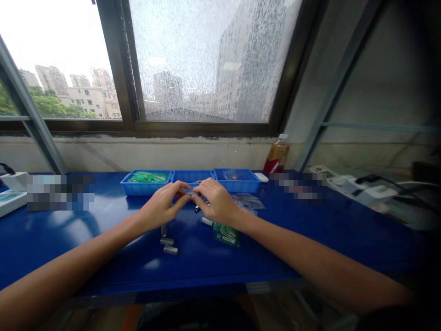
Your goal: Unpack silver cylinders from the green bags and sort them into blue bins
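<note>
Above the blue table [113,257], my left hand [164,206] and my right hand [217,204] meet at the fingertips. Both pinch a small silvery part [189,193], mostly covered by the fingers, so its exact kind is unclear. Below my left hand lie several short metal cylinders, among them one upper cylinder [167,241] and one lower cylinder [171,250]. Another metal cylinder [207,221] rests under my right hand, beside a green plastic bag [225,234] of slim metal pieces. A small dark metal piece [197,208] shows between the hands.
Along the back stand three blue bins: a left bin [128,188] with green bags, a middle bin [192,175], and a right bin [253,186] with a clear bag. Clear plastic bags [248,201] lie in front. A drink bottle [276,156] and white chargers [374,198] are at right.
</note>
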`<state>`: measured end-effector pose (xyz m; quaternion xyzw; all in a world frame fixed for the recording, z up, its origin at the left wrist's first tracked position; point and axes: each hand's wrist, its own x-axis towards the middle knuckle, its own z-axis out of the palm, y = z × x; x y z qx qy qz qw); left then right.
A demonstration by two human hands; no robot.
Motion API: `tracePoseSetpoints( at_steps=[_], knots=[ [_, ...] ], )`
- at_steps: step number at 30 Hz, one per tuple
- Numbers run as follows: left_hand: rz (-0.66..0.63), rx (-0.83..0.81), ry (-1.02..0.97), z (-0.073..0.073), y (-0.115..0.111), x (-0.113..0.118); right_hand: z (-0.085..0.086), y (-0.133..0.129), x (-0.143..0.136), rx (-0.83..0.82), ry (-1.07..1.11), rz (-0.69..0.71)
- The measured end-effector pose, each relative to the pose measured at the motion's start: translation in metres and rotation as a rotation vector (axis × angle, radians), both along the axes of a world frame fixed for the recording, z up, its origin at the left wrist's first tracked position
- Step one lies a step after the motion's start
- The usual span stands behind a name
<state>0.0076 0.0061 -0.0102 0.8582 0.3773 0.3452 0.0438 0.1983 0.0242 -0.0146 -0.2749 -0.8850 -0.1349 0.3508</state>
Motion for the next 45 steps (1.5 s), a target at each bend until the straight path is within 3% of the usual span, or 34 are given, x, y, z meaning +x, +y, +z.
tracePoseSetpoints(
  at_steps=[6,15,18,22,28,35,45],
  knots=[
    [0.022,0.081,-0.001,0.000,0.000,0.001,0.003,-0.004,-0.003,-0.061,0.062,0.024],
    [-0.009,-0.057,0.000,0.001,0.002,0.004,0.004,-0.002,-0.001,0.041,-0.024,-0.005],
    [0.007,-0.026,0.115,-0.005,0.010,0.002,0.006,0.008,0.003,0.080,-0.001,-0.083],
    [0.087,0.024,0.330,-0.014,0.021,-0.002,0.005,0.032,0.014,0.065,0.108,-0.301],
    [0.230,-0.067,0.468,-0.016,0.022,-0.006,-0.004,0.053,0.028,-0.012,0.111,-0.469],
    [0.337,-0.107,0.514,-0.009,0.021,-0.006,-0.004,0.047,0.024,-0.017,0.125,-0.426],
    [0.185,-0.040,0.343,-0.019,0.026,-0.015,-0.001,0.006,0.000,-0.060,-0.018,-0.101]
  ],
)
